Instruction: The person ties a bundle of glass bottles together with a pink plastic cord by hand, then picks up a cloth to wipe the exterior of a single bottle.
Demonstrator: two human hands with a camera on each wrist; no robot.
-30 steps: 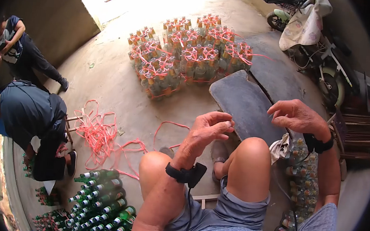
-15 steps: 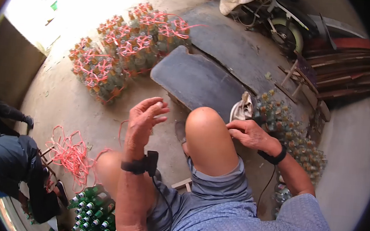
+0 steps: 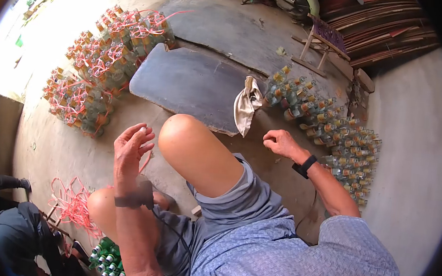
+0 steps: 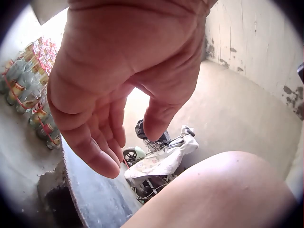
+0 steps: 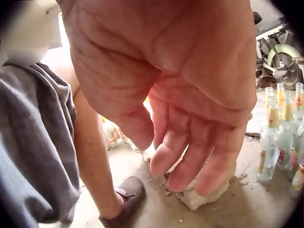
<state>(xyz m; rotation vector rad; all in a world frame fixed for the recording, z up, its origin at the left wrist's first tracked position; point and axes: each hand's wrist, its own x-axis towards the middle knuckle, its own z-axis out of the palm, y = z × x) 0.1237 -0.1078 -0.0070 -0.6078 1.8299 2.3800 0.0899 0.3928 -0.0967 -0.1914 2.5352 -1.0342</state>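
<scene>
My left hand (image 3: pixel 133 154) hangs in the air beside the raised knee, fingers loosely bent; in the left wrist view nothing lies between its thumb and fingers. Bare, too, is my right hand (image 3: pixel 282 144), held over the floor with relaxed fingers between the knee and the loose clear glass bottles (image 3: pixel 331 134). Those bottles have yellow-orange labels on their necks and stand in a long group along the right. A pale crumpled cloth (image 3: pixel 245 107) drapes over the near right end of a dark slab (image 3: pixel 189 85), a short way beyond the right hand.
Clear bottles bundled with pink strapping (image 3: pixel 80 97) stand at the left. Loose pink strapping (image 3: pixel 74 203) is heaped near green bottles (image 3: pixel 109 262) and a bent-over person (image 3: pixel 15 235). A small stool (image 3: pixel 321 44), stacked boards (image 3: pixel 388 34) and a parked two-wheeler (image 3: pixel 296 2) are at the back right.
The head view has swung right, bringing more of the clear bottles into sight. My right hand has lowered and moved away from the knee towards them. The left hand stays raised and holds nothing.
</scene>
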